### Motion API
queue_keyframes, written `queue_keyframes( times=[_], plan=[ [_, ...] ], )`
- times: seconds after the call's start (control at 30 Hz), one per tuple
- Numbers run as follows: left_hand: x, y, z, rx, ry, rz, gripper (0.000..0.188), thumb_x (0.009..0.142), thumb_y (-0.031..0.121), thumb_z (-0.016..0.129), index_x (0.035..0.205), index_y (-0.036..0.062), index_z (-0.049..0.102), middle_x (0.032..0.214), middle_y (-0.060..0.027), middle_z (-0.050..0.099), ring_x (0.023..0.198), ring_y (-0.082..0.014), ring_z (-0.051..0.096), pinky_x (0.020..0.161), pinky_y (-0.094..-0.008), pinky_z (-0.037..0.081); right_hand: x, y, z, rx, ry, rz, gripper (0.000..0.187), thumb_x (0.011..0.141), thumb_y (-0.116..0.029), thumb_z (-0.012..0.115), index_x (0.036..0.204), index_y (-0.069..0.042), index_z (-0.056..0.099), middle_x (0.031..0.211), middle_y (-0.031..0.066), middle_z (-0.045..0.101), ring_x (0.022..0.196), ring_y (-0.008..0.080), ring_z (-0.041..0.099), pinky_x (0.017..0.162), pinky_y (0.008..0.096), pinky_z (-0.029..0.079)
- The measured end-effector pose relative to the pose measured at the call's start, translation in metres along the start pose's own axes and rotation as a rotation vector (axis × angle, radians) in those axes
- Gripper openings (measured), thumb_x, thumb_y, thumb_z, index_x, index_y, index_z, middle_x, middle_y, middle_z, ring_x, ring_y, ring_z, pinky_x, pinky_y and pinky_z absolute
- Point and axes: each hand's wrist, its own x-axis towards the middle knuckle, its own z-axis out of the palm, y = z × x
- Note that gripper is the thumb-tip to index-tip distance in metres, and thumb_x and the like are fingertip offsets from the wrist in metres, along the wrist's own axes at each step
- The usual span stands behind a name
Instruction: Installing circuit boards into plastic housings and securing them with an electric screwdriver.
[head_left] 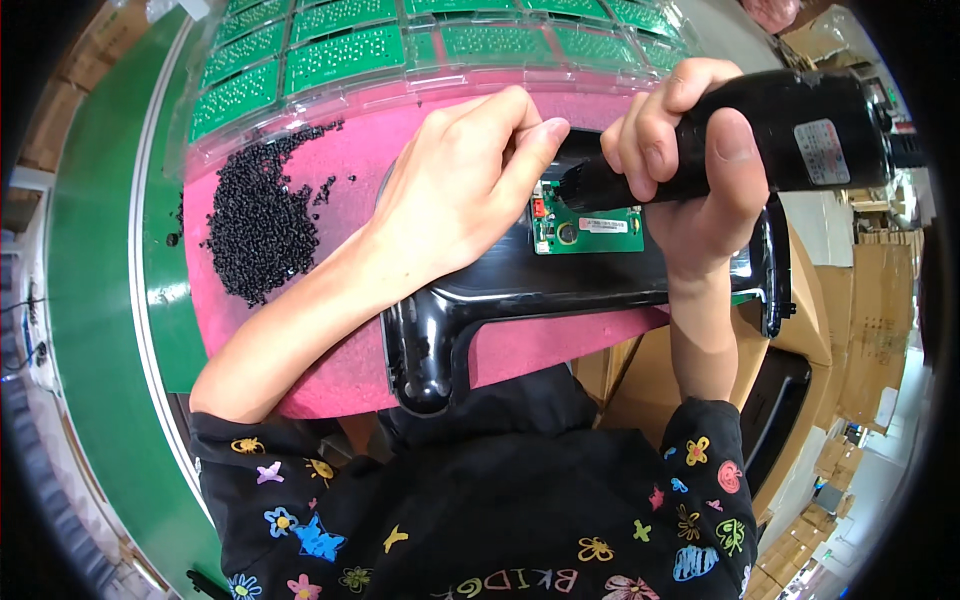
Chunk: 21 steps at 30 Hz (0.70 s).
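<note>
A green rectangular circuit board [588, 236] lies on a glossy black plastic housing [540, 290], beneath the dark end of a black cylindrical power tool [780, 130] that the right hand [712, 205] grips. The left hand [455, 190] bends over the housing beside the board, thumb and forefinger together; whether they pinch anything cannot be told. On the pink worktop [560, 343] sit a heap of small black pieces [260, 220] and clear plastic trays [350, 103] of green boards [345, 60].

pink surface [350, 180]: heaped small black parts [262, 220], black housing [500, 278], clear tray [370, 92].
</note>
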Motion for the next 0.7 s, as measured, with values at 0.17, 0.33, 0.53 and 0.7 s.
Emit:
queue_keyframes(
  times=[0.17,0.33,0.53,0.7],
  plan=[
    [0.000,-0.010,0.005,-0.025,0.052,0.128,0.019,0.093,0.014,0.062,0.086,-0.0035,0.061,0.072,-0.0186,0.064,0.069,-0.0359,0.066,0.063,-0.0418,0.050,0.007,0.008,-0.008,-0.118,-0.198,0.050,0.031,0.095,-0.035,0.051,0.102,-0.004,0.050,0.064,0.0008,0.046,0.048,0.0099,0.039,0.052,0.0273,0.035],
    [0.002,-0.011,0.007,-0.034,0.014,0.093,0.015,0.091,0.011,0.063,0.092,-0.0033,0.065,0.082,-0.0201,0.068,0.078,-0.0379,0.067,0.069,-0.0431,0.052,0.010,0.008,-0.004,-0.161,-0.156,0.065,0.031,0.095,-0.033,0.055,0.105,-0.004,0.052,0.061,0.0010,0.046,0.048,0.0101,0.041,0.051,0.0281,0.035],
    [-0.003,-0.013,0.002,0.079,-0.078,0.115,0.015,0.085,0.012,0.072,0.091,-0.0009,0.068,0.076,-0.0130,0.068,0.065,-0.0203,0.065,0.063,-0.0330,0.051,0.004,-0.002,-0.008,-0.077,-0.042,0.139,0.031,0.097,-0.035,0.052,0.105,-0.005,0.054,0.067,-0.0002,0.048,0.052,0.0109,0.041,0.058,0.0296,0.038],
    [-0.005,-0.016,0.006,0.191,-0.249,0.205,0.015,0.082,0.012,0.073,0.087,-0.0007,0.068,0.077,-0.0146,0.067,0.071,-0.0288,0.068,0.065,-0.0366,0.053,-0.003,-0.032,-0.014,0.164,0.044,-0.036,0.039,0.098,-0.045,0.046,0.101,-0.007,0.055,0.065,0.0004,0.050,0.050,0.0134,0.042,0.059,0.0327,0.039]
  ],
)
